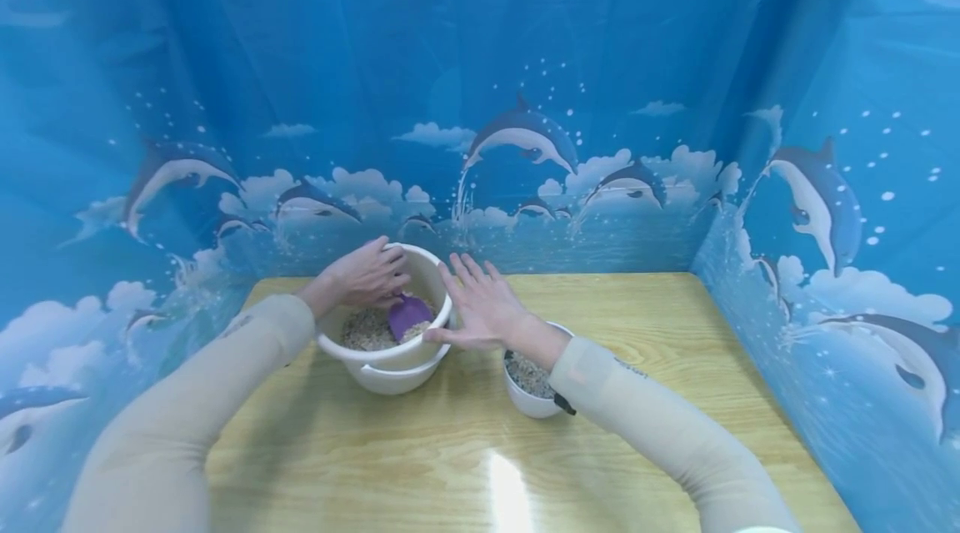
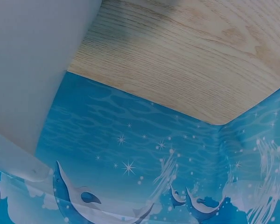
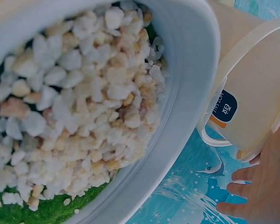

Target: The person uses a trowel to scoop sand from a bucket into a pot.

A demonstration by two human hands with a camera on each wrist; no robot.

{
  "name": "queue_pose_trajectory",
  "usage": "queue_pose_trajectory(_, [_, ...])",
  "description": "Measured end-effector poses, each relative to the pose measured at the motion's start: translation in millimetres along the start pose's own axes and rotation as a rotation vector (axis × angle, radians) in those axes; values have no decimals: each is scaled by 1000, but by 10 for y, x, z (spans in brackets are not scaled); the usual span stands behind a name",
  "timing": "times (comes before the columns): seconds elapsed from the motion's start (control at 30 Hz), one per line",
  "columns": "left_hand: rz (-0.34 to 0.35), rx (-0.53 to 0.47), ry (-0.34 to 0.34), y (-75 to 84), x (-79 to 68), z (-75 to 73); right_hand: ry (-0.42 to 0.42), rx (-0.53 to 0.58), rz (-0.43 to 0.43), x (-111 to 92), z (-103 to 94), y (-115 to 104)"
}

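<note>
Reaching into a white bucket, my left hand grips a purple scoop. The scoop's blade lies on the small pebbles inside, with some pebbles at its lip. My right hand rests with spread fingers against the bucket's right rim; in the right wrist view its fingers are straight beside the labelled bucket. Under the right wrist stands a white bowl of pebbles. The right wrist view shows pale pebbles over a green layer in that bowl.
The wooden table carries the bucket and the bowl. Blue dolphin-print curtains enclose its back and sides. A small black item shows at the bowl's right side, near the right wrist. The bucket's handle hangs down in front.
</note>
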State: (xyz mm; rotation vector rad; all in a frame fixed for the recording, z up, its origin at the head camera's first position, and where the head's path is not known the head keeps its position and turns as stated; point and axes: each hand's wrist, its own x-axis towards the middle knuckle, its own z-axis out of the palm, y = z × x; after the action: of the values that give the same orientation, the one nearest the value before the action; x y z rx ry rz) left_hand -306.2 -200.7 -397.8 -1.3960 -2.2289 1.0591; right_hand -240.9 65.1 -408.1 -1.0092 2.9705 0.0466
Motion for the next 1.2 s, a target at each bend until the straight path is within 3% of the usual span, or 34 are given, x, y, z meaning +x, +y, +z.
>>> queue_pose_trajectory(0.6, [34, -48, 6, -29, -42, 14, 4, -18, 2, 9, 25, 9])
queue_pose_trajectory(0.87, [53, -129, -6, -3, -50, 43, 8, -32, -4, 18, 32, 17])
queue_pose_trajectory(1.2, [70, -115, 18, 8, -47, 60, 6, -21, 2, 23, 43, 19])
